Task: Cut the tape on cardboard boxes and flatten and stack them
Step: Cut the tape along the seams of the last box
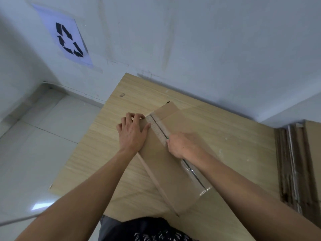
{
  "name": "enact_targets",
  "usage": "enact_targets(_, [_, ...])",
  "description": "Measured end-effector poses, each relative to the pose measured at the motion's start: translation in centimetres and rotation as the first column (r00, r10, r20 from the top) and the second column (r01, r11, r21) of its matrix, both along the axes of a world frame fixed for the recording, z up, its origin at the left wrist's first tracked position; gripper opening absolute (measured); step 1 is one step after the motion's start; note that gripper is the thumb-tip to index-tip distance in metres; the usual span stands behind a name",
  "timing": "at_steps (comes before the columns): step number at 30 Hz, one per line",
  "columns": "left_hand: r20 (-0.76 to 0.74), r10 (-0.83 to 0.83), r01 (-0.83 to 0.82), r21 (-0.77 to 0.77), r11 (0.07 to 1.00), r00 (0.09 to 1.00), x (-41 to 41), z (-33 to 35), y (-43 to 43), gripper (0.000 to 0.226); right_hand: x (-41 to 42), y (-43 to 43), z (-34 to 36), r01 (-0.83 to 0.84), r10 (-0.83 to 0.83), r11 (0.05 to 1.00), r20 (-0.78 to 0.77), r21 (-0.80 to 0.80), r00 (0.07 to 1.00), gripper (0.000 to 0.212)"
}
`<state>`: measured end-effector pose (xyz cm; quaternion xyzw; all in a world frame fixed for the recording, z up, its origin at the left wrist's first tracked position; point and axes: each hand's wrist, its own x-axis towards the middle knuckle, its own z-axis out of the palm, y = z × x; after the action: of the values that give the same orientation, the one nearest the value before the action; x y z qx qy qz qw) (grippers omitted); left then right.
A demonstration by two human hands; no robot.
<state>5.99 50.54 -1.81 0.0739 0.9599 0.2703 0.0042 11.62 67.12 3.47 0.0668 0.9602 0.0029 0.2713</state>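
A light wooden tabletop (107, 145) carries one taped cardboard box (153, 153).

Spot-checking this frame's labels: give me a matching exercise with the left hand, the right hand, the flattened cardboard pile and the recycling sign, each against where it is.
Things:
1. left hand
2. right hand
3. flattened cardboard pile
4. recycling sign

Places:
A. on the wall, upper left
B. at the tape seam, gripping a mostly hidden cutting tool
C. standing on edge, far right
D. on the cardboard box, left of the seam

Pairs: 1-D, 2-B, 3-C, 4-A
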Motion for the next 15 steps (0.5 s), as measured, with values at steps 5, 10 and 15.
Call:
enact_targets(5, [-0.024, -0.397, 0.396, -0.037, 0.918, 0.918, 2.6, 1.1, 2.0, 0.044, 1.0, 0.1, 0.6, 0.015, -0.015, 1.0, -0.037, 0.003, 0.999, 0.039])
enact_targets(10, [0.049, -0.48, 0.476, -0.249, 0.844, 0.876, 3.8, -0.1, 2.2, 0.056, 3.2, 0.6, 2.1, -0.025, 0.026, 0.999, -0.041, 0.027, 0.999, 0.038])
enact_targets(15, [0.062, -0.501, 0.497, -0.271, 0.824, 0.863, 2.1, -0.1, 2.3, 0.059, 7.6, 3.2, 2.5, -0.079, 0.07, 0.993, 0.09, 0.092, 0.993, 0.037])
